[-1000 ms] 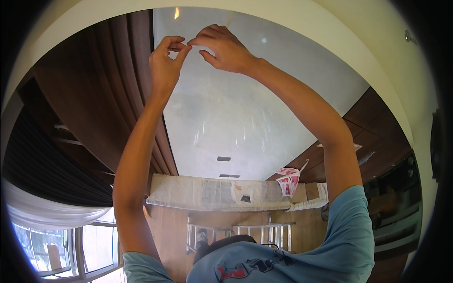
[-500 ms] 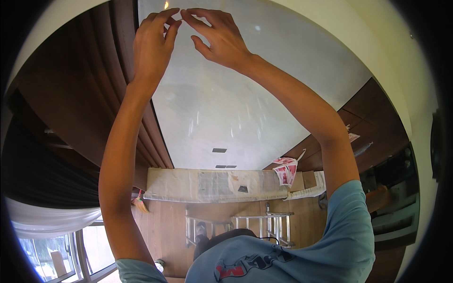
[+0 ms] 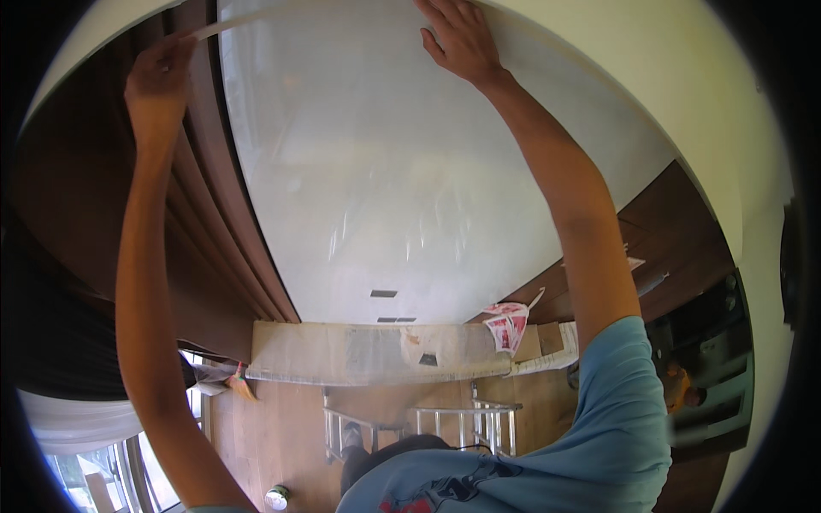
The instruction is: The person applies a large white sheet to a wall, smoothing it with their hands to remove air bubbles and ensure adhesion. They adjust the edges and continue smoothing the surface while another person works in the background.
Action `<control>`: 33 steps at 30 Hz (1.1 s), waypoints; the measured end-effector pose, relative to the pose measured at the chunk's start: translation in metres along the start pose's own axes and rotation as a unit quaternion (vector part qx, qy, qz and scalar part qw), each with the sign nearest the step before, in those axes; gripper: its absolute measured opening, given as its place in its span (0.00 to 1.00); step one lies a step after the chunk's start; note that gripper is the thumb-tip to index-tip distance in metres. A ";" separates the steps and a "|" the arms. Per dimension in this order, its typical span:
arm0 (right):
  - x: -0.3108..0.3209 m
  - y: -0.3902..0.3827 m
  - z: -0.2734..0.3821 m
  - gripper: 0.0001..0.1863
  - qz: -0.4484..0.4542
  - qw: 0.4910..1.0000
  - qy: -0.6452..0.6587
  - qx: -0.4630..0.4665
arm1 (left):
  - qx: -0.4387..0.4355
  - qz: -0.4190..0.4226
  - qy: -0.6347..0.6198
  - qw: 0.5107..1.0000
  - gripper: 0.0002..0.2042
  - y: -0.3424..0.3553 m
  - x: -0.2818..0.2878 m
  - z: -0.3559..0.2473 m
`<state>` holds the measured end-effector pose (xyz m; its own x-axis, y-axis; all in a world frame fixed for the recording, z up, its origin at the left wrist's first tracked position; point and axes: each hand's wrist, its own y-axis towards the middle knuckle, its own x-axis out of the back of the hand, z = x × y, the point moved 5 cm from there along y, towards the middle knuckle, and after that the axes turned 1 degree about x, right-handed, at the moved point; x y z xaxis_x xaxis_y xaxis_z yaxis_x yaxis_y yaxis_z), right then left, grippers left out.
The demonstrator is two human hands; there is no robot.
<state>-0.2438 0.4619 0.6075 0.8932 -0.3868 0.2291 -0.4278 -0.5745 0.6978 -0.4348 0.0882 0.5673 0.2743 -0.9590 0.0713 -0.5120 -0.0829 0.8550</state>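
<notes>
My left hand is raised at the upper left, closed in a pinch on one end of a thin pale strip that looks like tape. The strip runs right from my fingers across the top of a large glossy whitish panel, stretched out and partly blurred; its far end cannot be made out. Near the panel's upper edge, my right hand is spread, thumb apart from the fingers, which lie at or close to the surface. Some of its fingertips are cut off by the picture's top.
Brown ribbed panelling borders the panel on the left. Below runs a ledge under plastic sheeting, with a red-and-white bag. Metal ladder parts, a broom and a tin are lower. Another person appears far right.
My hands have moved apart from where they nearly met. The left went left and down, drawing out the pale strip; the right went right along the panel's top.
</notes>
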 end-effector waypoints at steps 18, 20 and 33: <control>-0.047 -0.015 -0.011 0.19 -0.092 0.996 -0.022 0.004 | -0.036 -0.002 -0.011 0.999 0.17 -0.002 0.022 -0.032; -0.050 -0.018 -0.012 0.21 -0.111 0.993 -0.048 0.002 | -0.044 0.005 -0.030 0.999 0.17 -0.008 0.027 -0.043; -0.066 -0.035 -0.016 0.25 -0.089 0.996 -0.019 -0.021 | -0.073 0.015 0.001 0.997 0.10 -0.059 0.048 -0.099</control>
<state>-0.2858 0.5189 0.5790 0.9482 -0.3090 0.0729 -0.2556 -0.6065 0.7529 -0.3113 0.0737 0.5714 0.2624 -0.9599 0.0985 -0.3964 -0.0142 0.9180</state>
